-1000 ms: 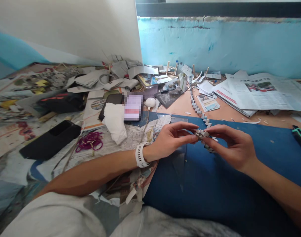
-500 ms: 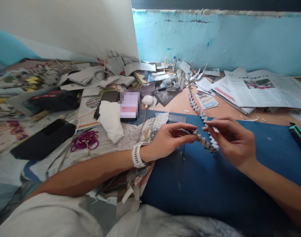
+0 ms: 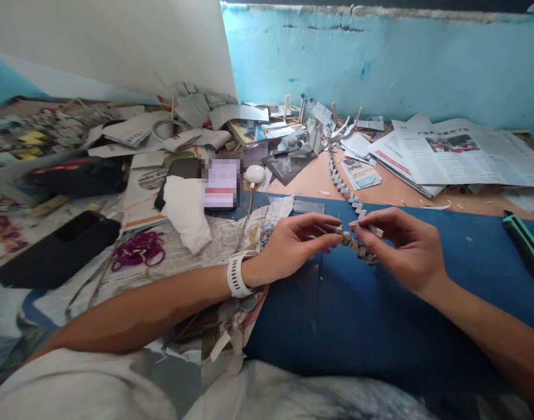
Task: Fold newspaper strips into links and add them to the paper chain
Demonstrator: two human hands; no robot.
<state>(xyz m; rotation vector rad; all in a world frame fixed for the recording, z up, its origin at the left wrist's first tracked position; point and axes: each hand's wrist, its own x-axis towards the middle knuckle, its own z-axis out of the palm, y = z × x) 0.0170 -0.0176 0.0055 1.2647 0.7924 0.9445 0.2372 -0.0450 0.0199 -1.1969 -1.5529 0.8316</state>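
Observation:
A long chain of folded paper pieces [image 3: 340, 185] runs from the back of the table down over the blue mat [image 3: 302, 326] and curls round to my fingers. My left hand [image 3: 295, 246], with a white watch [image 3: 237, 275] on the wrist, pinches the near end of the chain between thumb and fingertips. In my right hand [image 3: 404, 251], a small folded paper strip [image 3: 376, 231] is pinched between thumb and index finger, its tip close beside the chain's end. Part of the chain is hidden behind my right hand.
Newspapers [image 3: 472, 154] lie at the back right, and a green and black cutter [image 3: 526, 245] rests at the right. To the left are a phone [image 3: 222, 182], a white tissue [image 3: 188, 213], purple string [image 3: 139, 249] and a black case [image 3: 56, 249]. Paper scraps cover the back.
My right hand has moved left, bringing the paper strip closer to the chain's end in my left hand. The view has shifted slightly.

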